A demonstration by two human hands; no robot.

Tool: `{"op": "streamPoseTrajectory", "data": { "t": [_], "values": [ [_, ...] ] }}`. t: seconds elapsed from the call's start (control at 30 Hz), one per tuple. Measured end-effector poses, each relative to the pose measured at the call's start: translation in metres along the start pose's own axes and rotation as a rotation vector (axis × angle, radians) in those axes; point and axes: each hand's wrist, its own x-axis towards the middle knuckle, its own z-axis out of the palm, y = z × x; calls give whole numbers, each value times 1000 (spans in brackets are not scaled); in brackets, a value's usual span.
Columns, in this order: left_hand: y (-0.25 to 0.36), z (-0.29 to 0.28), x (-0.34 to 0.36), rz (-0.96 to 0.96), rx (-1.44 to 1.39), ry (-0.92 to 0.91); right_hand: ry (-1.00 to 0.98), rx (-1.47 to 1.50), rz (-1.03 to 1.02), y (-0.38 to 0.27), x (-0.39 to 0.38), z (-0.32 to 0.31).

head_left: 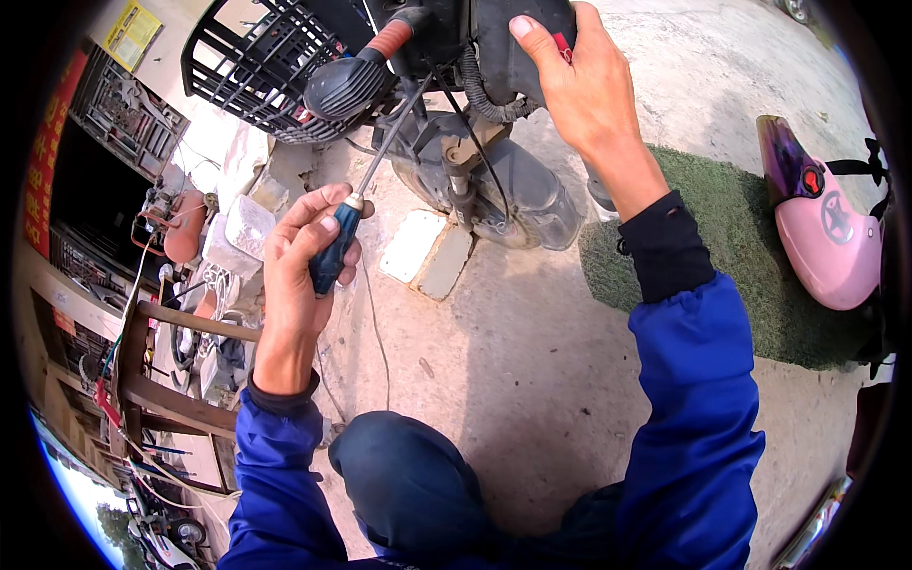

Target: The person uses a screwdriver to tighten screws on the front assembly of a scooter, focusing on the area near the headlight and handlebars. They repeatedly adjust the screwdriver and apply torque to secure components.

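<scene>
My left hand [296, 249] is closed around the blue handle of a screwdriver [332, 251]. Its long metal shaft points up and away, toward the black front of a scooter, and the tip's contact point is hard to make out there. At the top, my right hand [594, 95] wraps over a black plastic cover [511, 43], thumb on the near face. A small red part [563, 46] shows beside that thumb. Below the cover run a ribbed black hose [477, 90] and a thin black cable [475, 142].
A black basket [249, 62] and a dark ribbed oval part [344, 87] flank the scooter's left. The grey fender [532, 190] stands below. A pink helmet [828, 233] lies on a green mat [708, 237] at right; a wooden frame [180, 394] is at left.
</scene>
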Motion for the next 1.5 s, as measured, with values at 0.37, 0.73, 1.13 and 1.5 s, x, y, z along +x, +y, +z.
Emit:
{"op": "streamPoseTrajectory", "data": {
  "t": [0.37,0.73,1.13,1.5],
  "values": [
    [-11,4,-1,672,1231,30,35,-10,-120,11,2,8],
    [-16,-45,-2,273,610,-166,-32,-16,-179,49,18,2],
    [-111,-87,19,199,100,-338,54,-783,-535,22,-22,49],
    [-132,-62,38,7,-209,-373,158,-872,-513,28,-24,61]
  ]
}}
